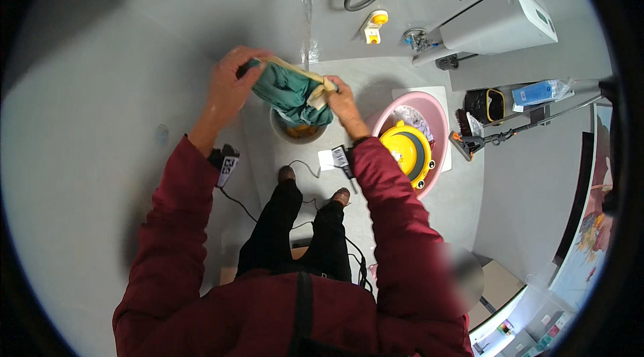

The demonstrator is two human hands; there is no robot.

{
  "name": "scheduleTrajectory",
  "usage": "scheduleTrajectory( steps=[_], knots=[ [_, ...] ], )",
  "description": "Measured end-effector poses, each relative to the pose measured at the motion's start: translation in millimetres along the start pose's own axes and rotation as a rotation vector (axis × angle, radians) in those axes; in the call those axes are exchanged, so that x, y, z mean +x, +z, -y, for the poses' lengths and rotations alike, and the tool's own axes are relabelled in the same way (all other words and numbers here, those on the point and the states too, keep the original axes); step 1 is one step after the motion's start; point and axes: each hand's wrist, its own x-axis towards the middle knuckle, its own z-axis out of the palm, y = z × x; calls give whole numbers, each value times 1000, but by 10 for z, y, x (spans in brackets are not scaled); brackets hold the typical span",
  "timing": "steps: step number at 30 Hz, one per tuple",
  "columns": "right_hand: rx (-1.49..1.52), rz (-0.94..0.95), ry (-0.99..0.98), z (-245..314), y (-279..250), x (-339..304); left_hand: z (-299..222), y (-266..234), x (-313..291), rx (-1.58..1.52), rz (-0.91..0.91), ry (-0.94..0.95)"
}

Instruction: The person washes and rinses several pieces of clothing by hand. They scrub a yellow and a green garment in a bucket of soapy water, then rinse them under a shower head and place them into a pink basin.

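A green garment with a cream-yellow band (290,91) is stretched between my two hands. My left hand (230,82) grips its left end, with the fingers curled over the edge. On the other side my right hand (343,103) pinches the cream band, which looks bunched there. Below the garment stands a round bucket (320,134), partly covered by the cloth; something yellow-orange (302,131) shows inside it. Cannot tell whether the cloth touches the bucket.
Right of my right hand, a pink tub (439,119) holds a yellow basin (417,139) and light cloth (410,117). A mop (469,144), black bin (484,106) and toilet (500,25) lie farther right. Cables run by my feet. A clear strip (307,15) hangs ahead.
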Motion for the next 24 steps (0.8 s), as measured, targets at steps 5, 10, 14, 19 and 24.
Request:
scheduleTrajectory(
  steps=[5,10,14,19,24],
  knots=[
    [516,198,96,991,-340,-102,837,16,-90,325,-5,-22],
    [286,323,-125,1760,-314,-37,1264,479,-323,203,258,-258],
    [-55,325,-74,1143,-300,-46,1182,919,-419,-86,270,-263],
    [-361,192,432,-302,-157,-356,798,806,-393,-167,277,-279],
    [-540,-330,-63,-952,336,-526,129,539,-395,-439,285,-305]
  ],
)
